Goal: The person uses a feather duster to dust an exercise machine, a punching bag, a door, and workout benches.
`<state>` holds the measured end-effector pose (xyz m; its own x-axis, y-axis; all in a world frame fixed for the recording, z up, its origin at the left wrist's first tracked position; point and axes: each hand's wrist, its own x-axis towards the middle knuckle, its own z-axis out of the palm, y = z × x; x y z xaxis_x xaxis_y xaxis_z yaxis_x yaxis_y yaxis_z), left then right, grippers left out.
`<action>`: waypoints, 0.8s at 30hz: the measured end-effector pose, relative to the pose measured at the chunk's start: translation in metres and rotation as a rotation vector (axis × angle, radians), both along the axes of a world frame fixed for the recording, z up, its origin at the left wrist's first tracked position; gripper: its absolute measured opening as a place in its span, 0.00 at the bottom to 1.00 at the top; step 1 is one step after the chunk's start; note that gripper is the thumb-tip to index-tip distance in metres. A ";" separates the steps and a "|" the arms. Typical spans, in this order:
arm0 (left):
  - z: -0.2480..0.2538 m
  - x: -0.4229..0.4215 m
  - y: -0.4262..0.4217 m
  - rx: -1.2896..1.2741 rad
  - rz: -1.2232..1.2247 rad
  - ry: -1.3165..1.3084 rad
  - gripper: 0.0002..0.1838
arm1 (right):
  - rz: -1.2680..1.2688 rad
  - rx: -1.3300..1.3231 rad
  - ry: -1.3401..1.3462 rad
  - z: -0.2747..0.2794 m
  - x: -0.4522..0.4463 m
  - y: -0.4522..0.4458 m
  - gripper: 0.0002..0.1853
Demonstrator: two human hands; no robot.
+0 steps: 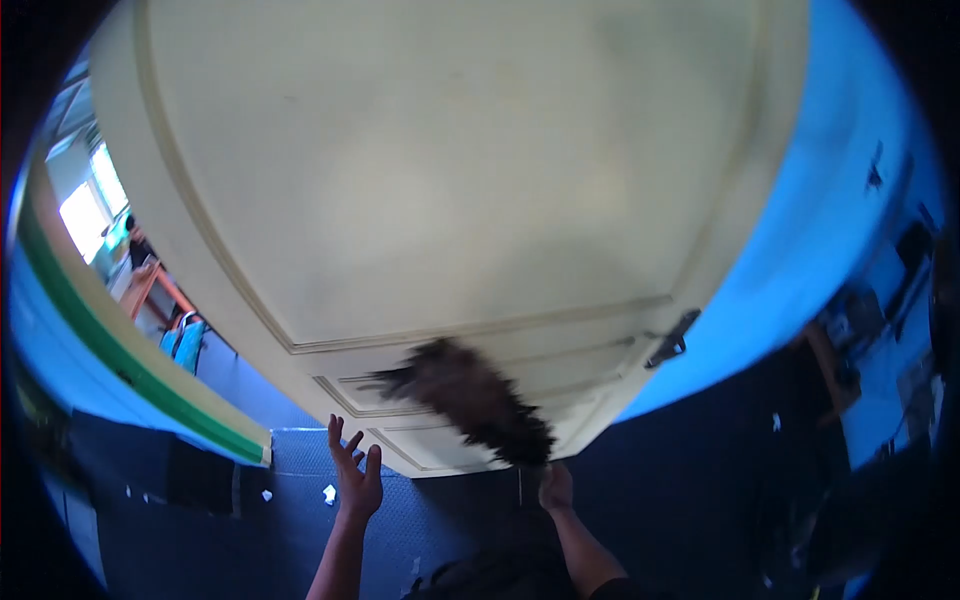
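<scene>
A dark brown feather duster (pixel 465 395) is held up by my right hand (pixel 557 488), whose fingers are closed round its lower end. The feathers are blurred and overlap the lower panels of a cream door (pixel 470 200) in front of me; whether they touch it I cannot tell. To the left, my left hand (pixel 356 472) is raised with its fingers spread and nothing in it. It is in front of the door's lower left corner. A dark handle (pixel 672 340) is on the door's right side.
Left of the door, an opening with a green-edged frame (pixel 150 400) shows another room, with a person (pixel 138 245) near an orange table (pixel 150 285). A blue wall (pixel 800 250) stands on the right. White scraps (pixel 329 494) lie on the dark floor (pixel 430 530).
</scene>
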<state>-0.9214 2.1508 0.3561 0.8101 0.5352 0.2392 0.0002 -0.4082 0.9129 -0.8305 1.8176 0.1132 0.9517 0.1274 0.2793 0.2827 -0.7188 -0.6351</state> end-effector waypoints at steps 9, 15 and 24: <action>0.001 0.021 -0.002 0.056 -0.302 0.040 0.46 | -0.644 0.641 0.072 0.015 -0.092 -0.019 0.32; 0.052 0.030 0.018 0.139 -0.209 -0.157 0.46 | -0.353 0.773 0.489 -0.039 -0.076 0.048 0.29; 0.015 -0.013 0.070 0.271 -0.080 -0.162 0.47 | 0.222 0.179 -0.010 0.118 -0.034 0.169 0.25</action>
<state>-0.9340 2.2207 0.3715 0.7866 0.3711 0.4936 -0.1780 -0.6292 0.7566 -0.8649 1.9864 0.2317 0.9030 0.2806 0.3254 0.4278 -0.5153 -0.7426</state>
